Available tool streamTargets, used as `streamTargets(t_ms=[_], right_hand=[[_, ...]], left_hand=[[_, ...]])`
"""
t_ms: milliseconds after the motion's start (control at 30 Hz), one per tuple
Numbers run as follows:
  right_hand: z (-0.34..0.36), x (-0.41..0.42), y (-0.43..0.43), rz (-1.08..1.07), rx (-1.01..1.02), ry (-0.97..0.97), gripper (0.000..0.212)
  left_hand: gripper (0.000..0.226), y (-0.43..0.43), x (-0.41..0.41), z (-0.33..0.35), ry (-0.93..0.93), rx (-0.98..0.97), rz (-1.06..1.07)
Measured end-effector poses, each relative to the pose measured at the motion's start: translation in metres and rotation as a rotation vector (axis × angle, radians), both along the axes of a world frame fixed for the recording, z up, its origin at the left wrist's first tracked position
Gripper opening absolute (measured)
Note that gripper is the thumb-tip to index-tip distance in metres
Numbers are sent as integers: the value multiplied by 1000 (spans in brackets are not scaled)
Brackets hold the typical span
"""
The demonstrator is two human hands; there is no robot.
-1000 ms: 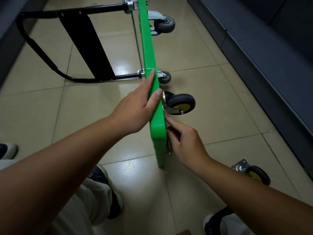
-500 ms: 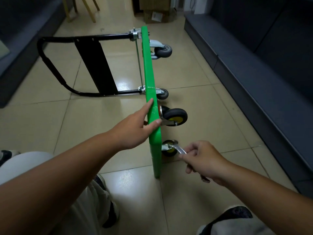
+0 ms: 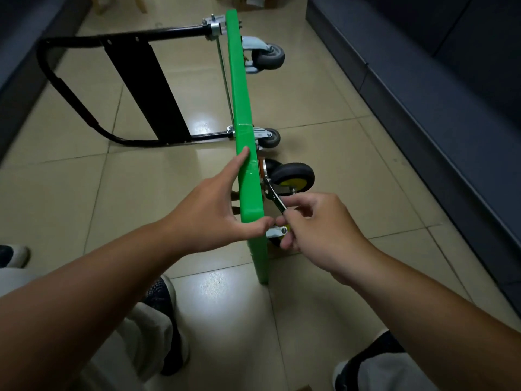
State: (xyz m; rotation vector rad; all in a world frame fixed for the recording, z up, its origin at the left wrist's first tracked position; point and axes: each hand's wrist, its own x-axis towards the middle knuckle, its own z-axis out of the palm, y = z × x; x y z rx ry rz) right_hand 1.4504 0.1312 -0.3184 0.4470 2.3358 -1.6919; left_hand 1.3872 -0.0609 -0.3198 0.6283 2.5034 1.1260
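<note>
A green cart platform (image 3: 242, 108) stands on its edge on the tiled floor, its black handle (image 3: 84, 88) lying out to the left. My left hand (image 3: 217, 210) holds the platform's top edge, fingers along the left face and thumb over the near part of the edge. My right hand (image 3: 315, 224) grips a silver wrench (image 3: 275, 197) whose head sits at the mount of the black and yellow caster (image 3: 294, 176). A second yellow caster (image 3: 277, 235) lies low beside the platform, partly hidden by my right hand.
Two grey casters (image 3: 267, 56) (image 3: 269, 136) stick out on the platform's far right side. A dark sofa base (image 3: 423, 103) runs along the right, and dark furniture (image 3: 17, 66) stands at the left. My knees and shoes (image 3: 163, 306) are below.
My right hand has brought the wrench up from low beside the platform to the black and yellow caster's mount. My left hand has stayed on the platform's edge. The view has shifted closer.
</note>
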Motion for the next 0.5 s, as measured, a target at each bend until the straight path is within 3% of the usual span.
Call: streamTargets(t_ms=[233,500], right_hand=[[0,-7,-19,25,-192,36,30],[-6,-19,-28,43,-186,26,20]], left_hand=[[124,-12,-5,1,47,9,3],[120,-23,-10,2,76,-74,-54]])
